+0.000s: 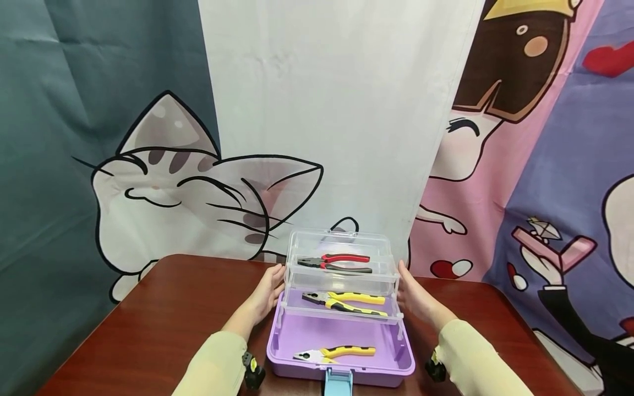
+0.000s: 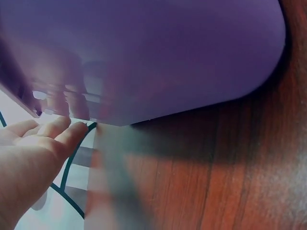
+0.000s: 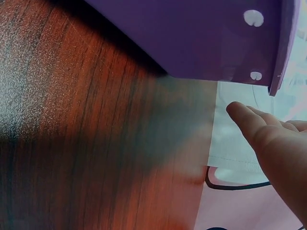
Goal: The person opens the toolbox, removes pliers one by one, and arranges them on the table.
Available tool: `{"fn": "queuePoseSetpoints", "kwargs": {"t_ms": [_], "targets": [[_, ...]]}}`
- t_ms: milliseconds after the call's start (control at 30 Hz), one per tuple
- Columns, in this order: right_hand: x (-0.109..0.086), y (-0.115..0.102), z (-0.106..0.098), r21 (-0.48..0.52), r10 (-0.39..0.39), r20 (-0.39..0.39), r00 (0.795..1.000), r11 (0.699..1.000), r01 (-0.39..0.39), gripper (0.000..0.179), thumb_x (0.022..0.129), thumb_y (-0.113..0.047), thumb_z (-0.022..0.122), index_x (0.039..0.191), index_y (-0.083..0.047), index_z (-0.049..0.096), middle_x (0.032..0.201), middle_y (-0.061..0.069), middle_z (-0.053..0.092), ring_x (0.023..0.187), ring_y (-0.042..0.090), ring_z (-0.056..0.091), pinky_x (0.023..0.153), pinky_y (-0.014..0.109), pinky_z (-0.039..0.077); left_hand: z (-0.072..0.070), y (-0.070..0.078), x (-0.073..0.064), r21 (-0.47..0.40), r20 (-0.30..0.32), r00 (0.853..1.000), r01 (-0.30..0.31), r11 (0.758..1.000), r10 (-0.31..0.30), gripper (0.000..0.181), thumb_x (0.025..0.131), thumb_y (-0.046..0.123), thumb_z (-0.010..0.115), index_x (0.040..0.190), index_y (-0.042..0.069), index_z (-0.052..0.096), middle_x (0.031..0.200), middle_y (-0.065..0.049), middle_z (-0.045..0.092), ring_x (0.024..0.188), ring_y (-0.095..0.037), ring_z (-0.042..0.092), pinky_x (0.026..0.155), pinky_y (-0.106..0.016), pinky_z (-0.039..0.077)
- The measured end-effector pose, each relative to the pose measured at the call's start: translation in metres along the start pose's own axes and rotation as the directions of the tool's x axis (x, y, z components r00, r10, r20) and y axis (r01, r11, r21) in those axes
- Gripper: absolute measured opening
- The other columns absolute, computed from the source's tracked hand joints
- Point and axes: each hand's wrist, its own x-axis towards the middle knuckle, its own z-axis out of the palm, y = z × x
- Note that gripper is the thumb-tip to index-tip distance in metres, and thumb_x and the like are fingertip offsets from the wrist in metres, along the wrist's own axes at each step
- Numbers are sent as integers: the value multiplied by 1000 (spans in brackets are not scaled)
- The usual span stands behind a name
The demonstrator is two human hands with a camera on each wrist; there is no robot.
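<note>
A purple toolbox (image 1: 340,374) stands open on the table, its blue latch (image 1: 339,382) at the front. Two clear trays are fanned out above the base. Red-and-black pliers (image 1: 346,258) lie in the upper clear tray (image 1: 307,283), and yellow-and-black pliers (image 1: 354,297) show at the lower one. Another pair of yellow-handled pliers (image 1: 346,351) rests in the purple base. My left hand (image 1: 267,291) is beside the trays' left side, fingers extended close to the box edge. On the opposite side, my right hand (image 1: 415,297) has straight fingers, just off the purple wall in the right wrist view.
The brown wooden table (image 1: 163,319) spreads to both sides of the box. Behind it hangs a printed curtain (image 1: 337,110) with cartoon figures. Black wrist devices (image 1: 253,374) sit at both sleeves.
</note>
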Motion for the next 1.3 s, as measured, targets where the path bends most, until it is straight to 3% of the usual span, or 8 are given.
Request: {"fn": "queuePoseSetpoints", "kwargs": {"t_ms": [1300], "targets": [[-1,3,-1,-36,36,-13,999,999,-36,88,92,-69,7,151,-5,8,154,27,16,138,48,22,114,62,19,-1,-4,-2,20,0,1000,20,1000,-20,78,96,55,22,152,4,3,159,-15,-2,144,-37,8,118,-56,11]]}}
